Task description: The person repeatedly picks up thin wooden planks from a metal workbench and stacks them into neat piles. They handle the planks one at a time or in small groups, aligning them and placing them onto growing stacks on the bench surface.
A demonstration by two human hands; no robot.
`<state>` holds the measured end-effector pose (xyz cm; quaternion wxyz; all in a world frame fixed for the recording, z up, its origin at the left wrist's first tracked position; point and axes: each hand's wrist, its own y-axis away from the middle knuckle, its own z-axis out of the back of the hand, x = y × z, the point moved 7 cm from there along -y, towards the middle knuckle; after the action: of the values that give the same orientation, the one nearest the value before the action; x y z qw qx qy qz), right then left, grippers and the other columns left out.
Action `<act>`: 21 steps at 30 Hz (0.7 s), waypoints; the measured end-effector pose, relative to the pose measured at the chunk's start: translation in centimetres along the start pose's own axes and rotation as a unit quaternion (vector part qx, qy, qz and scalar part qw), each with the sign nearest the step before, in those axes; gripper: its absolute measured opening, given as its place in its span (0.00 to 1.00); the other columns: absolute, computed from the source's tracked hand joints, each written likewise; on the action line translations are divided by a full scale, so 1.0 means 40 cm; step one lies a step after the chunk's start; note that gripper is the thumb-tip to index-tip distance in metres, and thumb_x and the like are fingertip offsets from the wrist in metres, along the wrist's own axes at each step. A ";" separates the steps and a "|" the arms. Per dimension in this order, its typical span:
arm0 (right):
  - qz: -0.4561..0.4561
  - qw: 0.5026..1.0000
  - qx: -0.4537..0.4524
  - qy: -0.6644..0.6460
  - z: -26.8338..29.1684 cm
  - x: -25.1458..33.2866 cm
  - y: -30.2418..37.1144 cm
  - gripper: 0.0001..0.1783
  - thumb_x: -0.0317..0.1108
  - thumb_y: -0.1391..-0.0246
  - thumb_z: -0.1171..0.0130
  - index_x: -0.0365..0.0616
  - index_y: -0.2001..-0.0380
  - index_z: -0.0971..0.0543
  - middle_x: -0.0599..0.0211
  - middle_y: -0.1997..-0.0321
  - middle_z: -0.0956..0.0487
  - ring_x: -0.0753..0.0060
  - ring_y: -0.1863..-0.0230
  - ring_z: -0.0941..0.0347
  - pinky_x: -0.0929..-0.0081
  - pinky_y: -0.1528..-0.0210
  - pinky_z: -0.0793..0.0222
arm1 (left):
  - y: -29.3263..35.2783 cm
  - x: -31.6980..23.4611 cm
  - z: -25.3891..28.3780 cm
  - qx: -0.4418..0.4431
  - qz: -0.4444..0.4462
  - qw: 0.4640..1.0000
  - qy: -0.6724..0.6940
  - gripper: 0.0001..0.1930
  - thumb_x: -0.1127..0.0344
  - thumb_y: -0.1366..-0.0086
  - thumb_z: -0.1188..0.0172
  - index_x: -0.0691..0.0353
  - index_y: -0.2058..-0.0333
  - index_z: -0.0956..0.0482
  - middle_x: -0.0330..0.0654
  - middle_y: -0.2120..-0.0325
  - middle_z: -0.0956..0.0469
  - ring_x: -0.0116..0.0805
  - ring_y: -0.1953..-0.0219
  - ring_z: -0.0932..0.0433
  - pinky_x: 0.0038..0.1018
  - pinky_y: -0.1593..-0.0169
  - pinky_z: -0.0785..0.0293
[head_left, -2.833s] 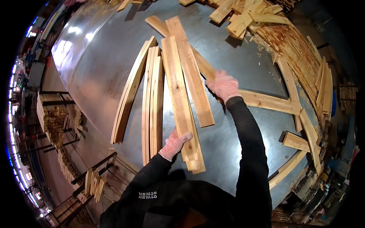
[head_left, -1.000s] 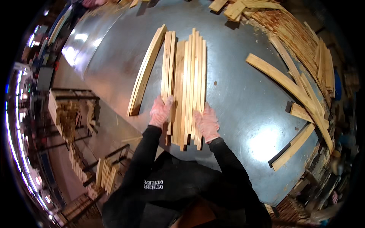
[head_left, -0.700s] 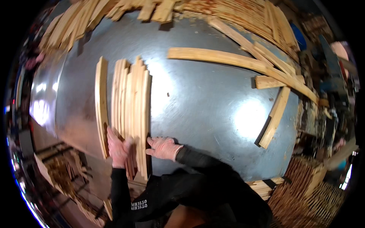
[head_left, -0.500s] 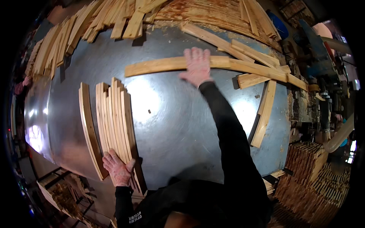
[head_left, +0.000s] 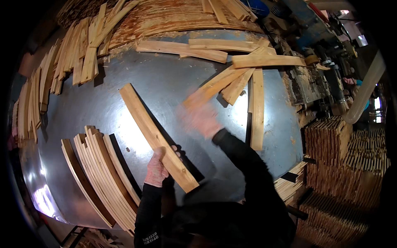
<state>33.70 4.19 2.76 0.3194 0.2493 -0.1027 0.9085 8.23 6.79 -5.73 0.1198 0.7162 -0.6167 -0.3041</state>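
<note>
My gloved left hand (head_left: 156, 169) grips a wooden board (head_left: 142, 120) near its near end, thumb on top and fingertips showing past the far edge. The board slants over the metal table, its far end to the left. Smeared by motion, my gloved right hand (head_left: 200, 118) is at the near end of another board (head_left: 221, 84); whether it touches that board I cannot tell. Left of my left hand, several boards stand on edge in a tight row (head_left: 99, 169), with a single board (head_left: 84, 182) to the left of it.
Loose boards (head_left: 248, 61) lie crossed at the back right of the metal table (head_left: 165, 82). More boards (head_left: 78, 53) are heaped at the far left, beside a plywood sheet (head_left: 165, 18). Machinery (head_left: 314, 70) borders the right side, with tall wood stacks (head_left: 331, 153) nearer me.
My left hand has left the row and now holds a board up at a slant. My right hand has come nearer from the long board it lay on. The view has swung right.
</note>
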 end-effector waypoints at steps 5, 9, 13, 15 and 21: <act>-0.425 0.854 -0.297 0.048 0.340 -0.421 -0.200 0.68 0.75 0.52 0.43 0.33 0.27 0.56 0.24 0.26 0.55 0.31 0.25 0.54 0.41 0.28 0.54 | 0.016 0.025 0.049 -0.167 -0.074 0.933 -0.310 0.12 0.71 0.35 0.42 0.65 0.54 0.22 0.39 0.66 0.20 0.30 0.64 0.21 0.28 0.60 0.23; -0.601 0.750 -0.273 -0.037 0.341 -0.573 -0.233 0.69 0.66 0.60 0.33 0.38 0.27 0.56 0.26 0.28 0.49 0.33 0.29 0.45 0.40 0.31 0.51 | 0.033 -0.006 0.031 -0.230 -0.218 0.818 -0.480 0.14 0.72 0.34 0.45 0.65 0.51 0.23 0.36 0.67 0.21 0.26 0.67 0.23 0.25 0.63 0.25; -0.600 0.754 -0.261 0.061 0.243 -0.542 -0.217 0.63 0.51 0.59 0.33 0.39 0.27 0.55 0.28 0.30 0.47 0.35 0.34 0.40 0.45 0.30 0.53 | 0.018 -0.071 -0.171 -0.247 -0.178 0.790 -0.532 0.15 0.73 0.34 0.45 0.66 0.49 0.25 0.37 0.69 0.21 0.28 0.67 0.24 0.27 0.62 0.25; -0.515 0.797 -0.300 -0.097 0.186 -0.439 -0.154 0.62 0.44 0.58 0.33 0.37 0.27 0.58 0.29 0.29 0.48 0.33 0.30 0.45 0.49 0.29 0.51 | -0.033 -0.116 -0.139 -0.185 -0.232 0.798 -0.524 0.14 0.73 0.36 0.44 0.67 0.52 0.24 0.39 0.69 0.21 0.28 0.66 0.23 0.25 0.62 0.26; -0.169 0.697 -0.209 -0.665 -0.013 -0.243 0.170 0.23 0.22 0.37 0.48 0.42 0.40 0.32 0.69 0.50 0.22 0.74 0.53 0.25 0.74 0.51 0.26 | -0.145 -0.099 -0.160 -0.079 -0.146 0.909 -0.383 0.19 0.67 0.37 0.40 0.66 0.48 0.27 0.44 0.63 0.20 0.33 0.63 0.19 0.28 0.55 0.22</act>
<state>35.73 -6.06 -2.90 0.3605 0.7281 -0.4319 0.3917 16.45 10.51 -2.72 -0.1147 0.6146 -0.4778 -0.6171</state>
